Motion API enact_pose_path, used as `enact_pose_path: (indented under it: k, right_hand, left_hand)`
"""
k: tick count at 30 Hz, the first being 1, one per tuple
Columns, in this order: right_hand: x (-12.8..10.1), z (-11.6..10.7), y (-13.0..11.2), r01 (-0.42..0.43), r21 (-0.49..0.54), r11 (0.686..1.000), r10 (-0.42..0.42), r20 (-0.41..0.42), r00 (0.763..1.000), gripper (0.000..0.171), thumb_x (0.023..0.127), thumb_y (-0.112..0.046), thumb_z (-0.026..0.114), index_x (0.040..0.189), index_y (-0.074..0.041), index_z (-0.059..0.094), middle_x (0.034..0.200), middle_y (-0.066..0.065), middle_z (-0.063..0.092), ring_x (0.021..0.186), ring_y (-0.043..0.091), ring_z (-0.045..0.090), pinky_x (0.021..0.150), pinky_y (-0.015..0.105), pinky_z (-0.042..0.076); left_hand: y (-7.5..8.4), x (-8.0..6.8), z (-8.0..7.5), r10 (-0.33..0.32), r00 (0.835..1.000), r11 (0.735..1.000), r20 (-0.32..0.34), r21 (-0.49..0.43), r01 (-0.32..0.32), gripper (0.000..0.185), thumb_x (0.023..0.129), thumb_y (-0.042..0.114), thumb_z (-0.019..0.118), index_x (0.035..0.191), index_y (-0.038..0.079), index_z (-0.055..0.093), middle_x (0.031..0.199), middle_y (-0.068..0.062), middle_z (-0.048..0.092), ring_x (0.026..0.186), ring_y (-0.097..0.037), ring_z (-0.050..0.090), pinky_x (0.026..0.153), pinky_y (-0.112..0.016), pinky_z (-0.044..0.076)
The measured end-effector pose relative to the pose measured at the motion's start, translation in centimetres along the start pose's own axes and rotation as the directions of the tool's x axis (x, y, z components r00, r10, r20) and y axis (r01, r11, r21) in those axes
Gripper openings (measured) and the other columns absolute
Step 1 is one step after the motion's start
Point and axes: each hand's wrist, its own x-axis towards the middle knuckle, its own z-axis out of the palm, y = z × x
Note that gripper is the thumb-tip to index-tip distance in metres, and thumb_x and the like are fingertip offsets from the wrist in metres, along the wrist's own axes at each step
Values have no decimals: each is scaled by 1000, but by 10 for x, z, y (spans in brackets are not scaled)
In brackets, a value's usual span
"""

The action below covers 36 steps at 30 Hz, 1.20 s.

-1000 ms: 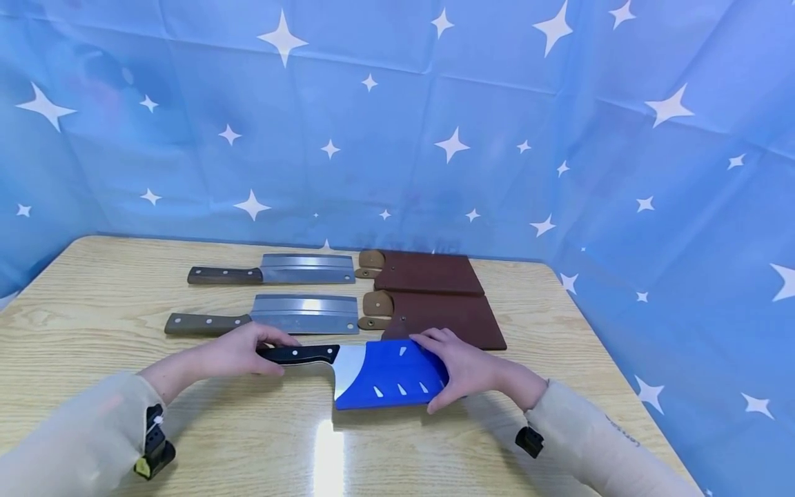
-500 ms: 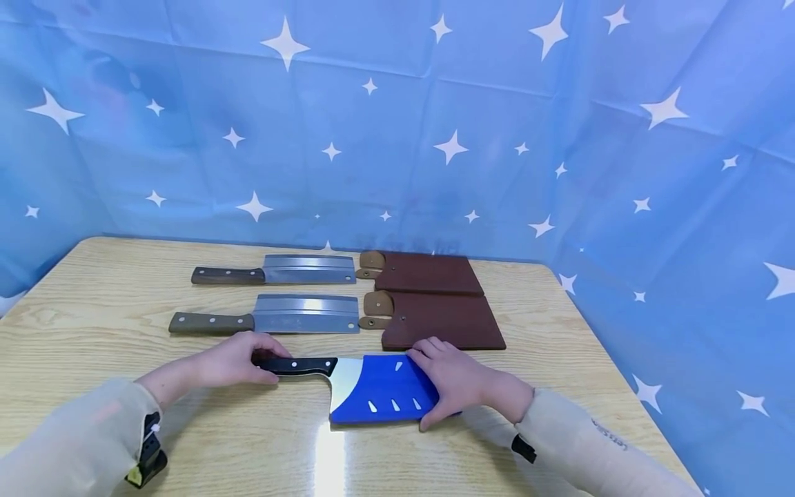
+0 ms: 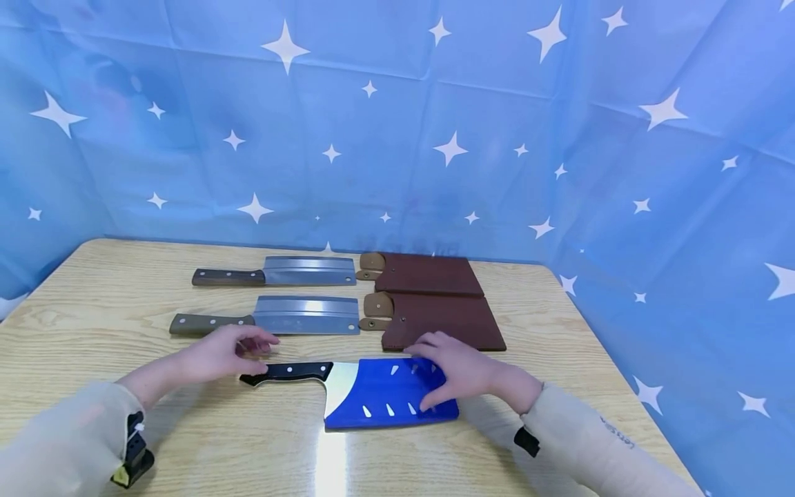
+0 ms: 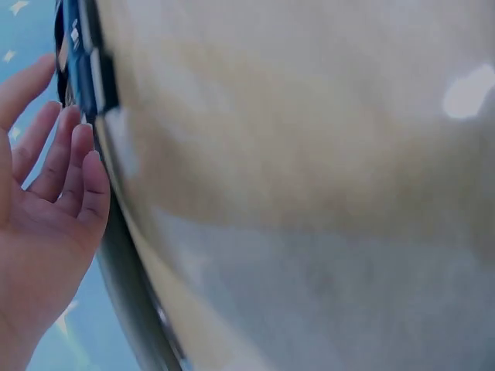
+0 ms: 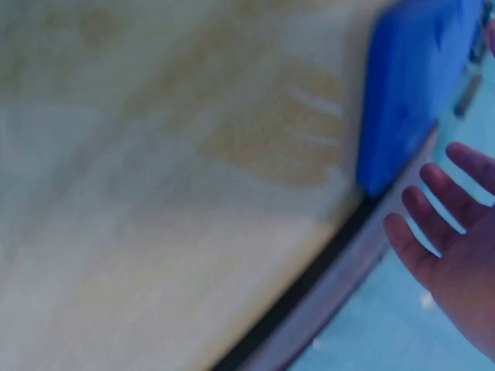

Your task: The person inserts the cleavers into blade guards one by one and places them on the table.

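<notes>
Head view: sheathed knife lengthwise left-right, handle leftward, both hands' grips spread.

head view high, facing table, wrist views close, sharing tabletop

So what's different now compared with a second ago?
The left hand has let go of the black-handled knife and lifted off with open fingers. The right hand has released the blue blade cover, fingers spread. The knife, its blade mostly in the cover, now lies on the table, slightly nearer the person. The two cleavers and two brown sheaths stayed put.
</notes>
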Motion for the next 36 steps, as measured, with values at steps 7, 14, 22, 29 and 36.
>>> enact_pose_path:
  k: [7, 14, 22, 29, 36]
  right_hand:
    - [2, -22, 38, -151, 84, 985, 157, -69, 985, 93, 71, -54, 74, 145, -13, 35, 145, 13, 38, 133, 36, 32, 104, 57, 31]
    - [10, -28, 81, -265, 123, 956, 277, -93, 956, 95, 75, -49, 73, 148, -10, 27, 148, 21, 31, 135, 43, 26, 104, 64, 24]
    - [12, -18, 103, -340, 103, 935, 348, -65, 935, 93, 74, -55, 70, 146, -8, 33, 145, 21, 33, 132, 44, 28, 103, 63, 27]
    - [5, -9, 105, -304, 44, 952, 307, -102, 946, 92, 74, -56, 71, 143, -6, 37, 143, 22, 33, 129, 43, 30, 101, 61, 29]
    - [-2, -9, 110, -307, 58, 950, 311, -87, 946, 96, 70, -52, 75, 144, -4, 35, 135, 21, 39, 121, 40, 34, 96, 59, 32]
  left_hand:
    - [-3, 1, -28, 12, 994, 1000, -112, 26, -9, 45, 82, 21, 71, 118, -4, 58, 102, -11, 65, 90, -11, 59, 75, -21, 49]
    - [-16, 6, -48, -41, 980, 994, -196, 93, 60, 46, 82, 23, 72, 119, -1, 59, 107, -14, 66, 99, -27, 60, 82, -31, 48]
    - [-37, 3, -52, -79, 980, 988, -180, 119, 102, 51, 79, 28, 75, 119, 1, 60, 109, -13, 65, 99, -25, 59, 78, -26, 48]
    - [-53, -5, -56, -127, 977, 973, -173, 168, 156, 53, 74, 20, 77, 120, -1, 60, 116, -20, 62, 105, -36, 57, 84, -40, 48]
    - [-59, -9, -58, -164, 978, 969, -127, 166, 184, 49, 75, 24, 77, 116, 0, 63, 119, -23, 60, 105, -35, 57, 80, -37, 48]
